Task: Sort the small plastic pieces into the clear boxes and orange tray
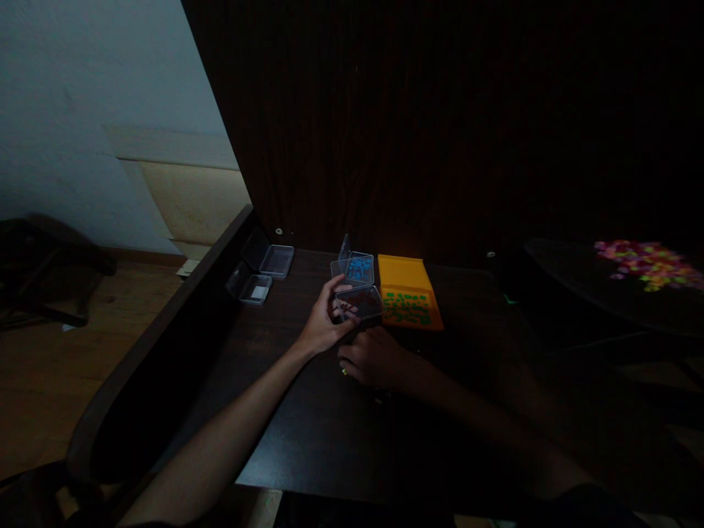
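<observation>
My left hand [324, 323] is wrapped round an open clear plastic box [363, 317] with dark reddish bits in it; its clear lid stands raised at the back. My right hand [379, 358] is curled just in front of that box, and a small yellow piece [345, 372] shows at its fingertips. Behind the held box, another open clear box [372, 271] contains small blue pieces [360, 268]. Right beside them, a yellow-orange case [404, 273] lies open with many small green pieces [408, 308] in its near half.
Two open clear boxes [278, 260] [256, 289] stand at the left by the raised desk side [165, 330]. A dark panel [352, 132] rises behind the desk. To the right, a pile of pink, orange and yellow pieces [649, 264] lies on a dark surface.
</observation>
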`<state>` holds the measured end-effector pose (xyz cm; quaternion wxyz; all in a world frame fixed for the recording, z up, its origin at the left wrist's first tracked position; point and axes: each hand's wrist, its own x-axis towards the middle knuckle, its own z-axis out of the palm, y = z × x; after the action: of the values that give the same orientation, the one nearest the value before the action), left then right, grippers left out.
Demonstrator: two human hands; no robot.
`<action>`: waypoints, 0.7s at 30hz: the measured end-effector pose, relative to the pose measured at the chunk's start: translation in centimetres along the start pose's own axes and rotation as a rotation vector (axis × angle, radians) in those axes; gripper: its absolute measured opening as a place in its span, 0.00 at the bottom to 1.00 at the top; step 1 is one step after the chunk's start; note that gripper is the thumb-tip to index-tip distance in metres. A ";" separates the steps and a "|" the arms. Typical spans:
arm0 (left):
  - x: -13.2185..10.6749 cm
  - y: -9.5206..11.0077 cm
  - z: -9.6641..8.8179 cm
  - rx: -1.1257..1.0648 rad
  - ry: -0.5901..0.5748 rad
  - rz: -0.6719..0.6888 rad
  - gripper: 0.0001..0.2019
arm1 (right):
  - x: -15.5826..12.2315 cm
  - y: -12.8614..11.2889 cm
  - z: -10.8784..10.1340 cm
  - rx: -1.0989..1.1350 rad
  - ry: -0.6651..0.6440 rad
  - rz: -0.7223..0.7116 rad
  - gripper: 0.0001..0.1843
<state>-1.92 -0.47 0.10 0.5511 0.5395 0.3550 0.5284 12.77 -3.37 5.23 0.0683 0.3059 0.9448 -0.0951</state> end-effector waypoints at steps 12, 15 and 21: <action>0.0 0.0 0.0 0.009 -0.004 0.010 0.39 | -0.2 -1.3 1.3 -0.125 0.071 0.002 0.11; 0.0 0.0 0.0 0.009 -0.003 0.014 0.40 | -0.1 -1.0 1.7 -0.138 0.122 -0.042 0.12; 0.2 -0.5 -0.2 -0.027 0.010 -0.008 0.40 | -0.9 1.3 -1.6 -0.082 0.064 0.000 0.14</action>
<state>-1.97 -0.12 -0.40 0.5587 0.5279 0.3526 0.5338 14.18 -2.45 6.82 0.0507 0.3058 0.9496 -0.0464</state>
